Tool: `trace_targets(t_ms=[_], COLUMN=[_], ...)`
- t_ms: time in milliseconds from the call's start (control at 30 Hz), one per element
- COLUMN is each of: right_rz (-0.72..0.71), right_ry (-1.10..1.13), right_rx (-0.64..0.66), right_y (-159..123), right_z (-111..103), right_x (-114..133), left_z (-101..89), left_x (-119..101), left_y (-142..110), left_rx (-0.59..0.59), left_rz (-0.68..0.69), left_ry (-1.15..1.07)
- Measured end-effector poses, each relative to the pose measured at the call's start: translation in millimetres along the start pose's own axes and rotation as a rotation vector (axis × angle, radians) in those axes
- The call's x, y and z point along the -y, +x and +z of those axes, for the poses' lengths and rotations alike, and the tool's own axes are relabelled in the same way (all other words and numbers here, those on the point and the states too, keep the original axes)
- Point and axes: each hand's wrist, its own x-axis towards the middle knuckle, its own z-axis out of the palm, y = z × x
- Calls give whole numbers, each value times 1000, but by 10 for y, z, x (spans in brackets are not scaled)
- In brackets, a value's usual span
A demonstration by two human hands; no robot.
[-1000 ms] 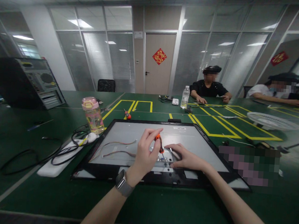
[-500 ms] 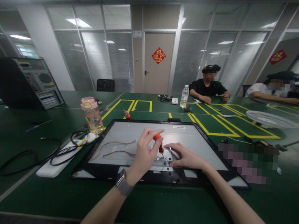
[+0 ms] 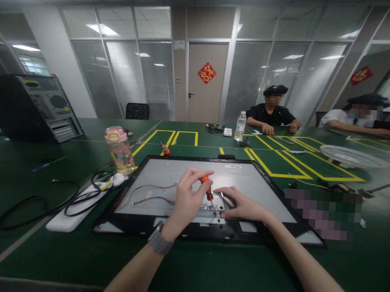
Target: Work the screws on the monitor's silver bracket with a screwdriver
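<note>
A flat display panel [image 3: 159, 170] with a grey back and black frame lies on the green table. My left hand [image 3: 189, 193], with a watch on its wrist, is closed on an orange-and-black screwdriver [image 3: 208, 190]. The screwdriver tilts, its tip down at a small strip of metal parts [image 3: 212, 207] near the panel's front edge. Beside that tip rests my right hand [image 3: 244, 206], its thumb and fingers apart and touching the panel area. Thin wires [image 3: 153, 200] run left from the strip. Part of the strip is hidden behind my left hand.
To the left are a white power strip [image 3: 71, 215] with black cables, a pink bottle [image 3: 120, 151] and a computer case [image 3: 32, 108]. Behind the panel lies a red-handled tool [image 3: 166, 150]. A water bottle [image 3: 240, 126] and a white round grille [image 3: 352, 157] stand farther off. Two people sit across the table.
My left hand has shifted very slightly left, the screwdriver still in its grip. My right hand stays in nearly the same place.
</note>
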Motion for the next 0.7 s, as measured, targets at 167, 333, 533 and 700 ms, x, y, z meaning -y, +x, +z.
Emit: trace_targets(t_ms=[167,333,533,700], right_rz=[5,-2,27,1], right_ry=[-11,-14,-4,0], right_rx=[3,-1,5,4], right_y=[3,0,-8,-3], right_z=[-10,-9,-5,-4], right_x=[17,14,8,-4], left_z=[-16,1,16,17], left_x=[-40,-69,-8,-8], left_y=[-29,-42,-46,-54], left_rx=[25,86,-60,51], left_rz=[29,67,53,30], left_ry=[-8,-28,109,43])
